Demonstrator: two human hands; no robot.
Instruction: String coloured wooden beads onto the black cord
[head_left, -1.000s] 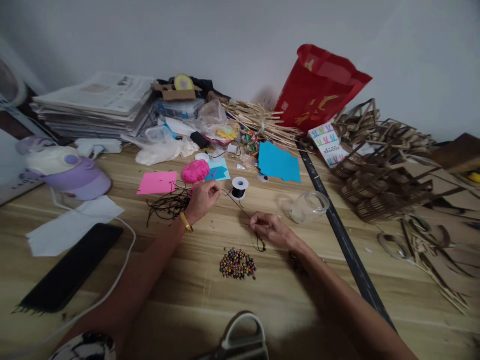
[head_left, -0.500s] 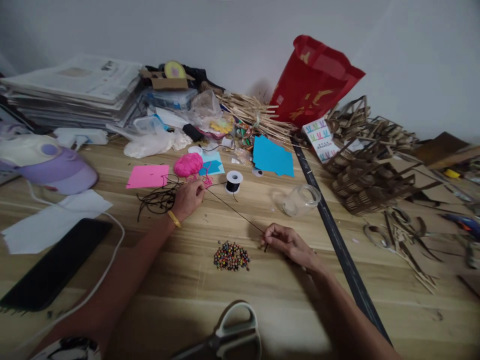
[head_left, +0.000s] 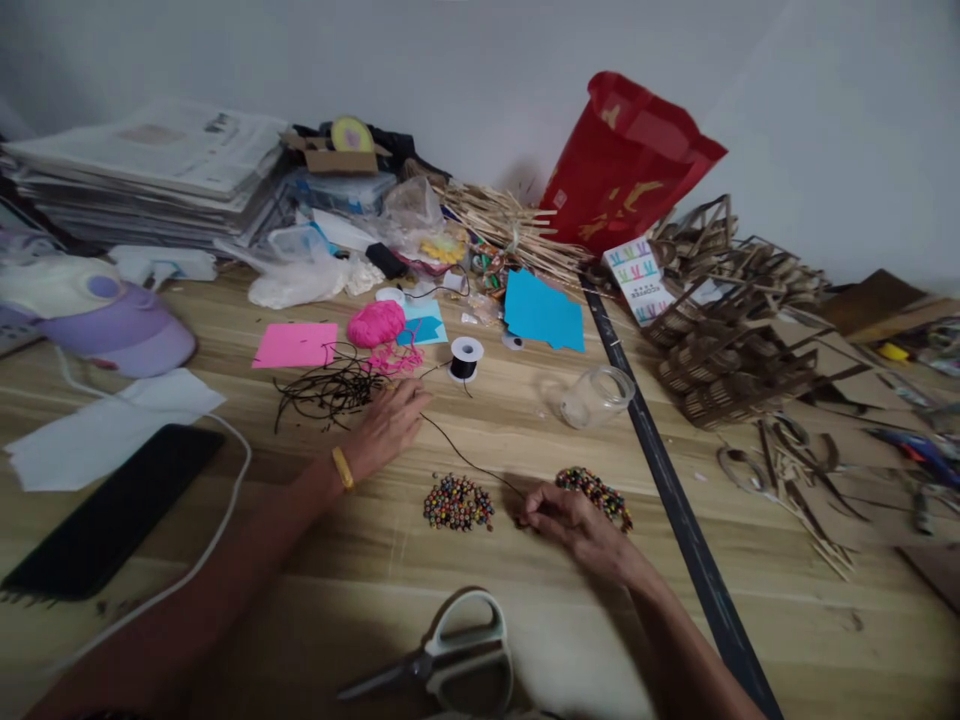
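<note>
Pale grey-white wall (head_left: 480,60) behind, light wood-grain bench (head_left: 525,620) running to it, dark strip (head_left: 675,500) crossing the bench top, soft dim light

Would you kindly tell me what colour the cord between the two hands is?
Black; the cord shows best in the head view.

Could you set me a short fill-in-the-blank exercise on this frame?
1. The black cord runs from the left hand to the ____ hand.
2. The pile of beads lies on the table just ____ of the right hand.
3. The sheet of paper beside the pink yarn ball is ____.
4. The scissors lie at the ____ edge of the view.

Missing words: right; left; pink; bottom
</note>
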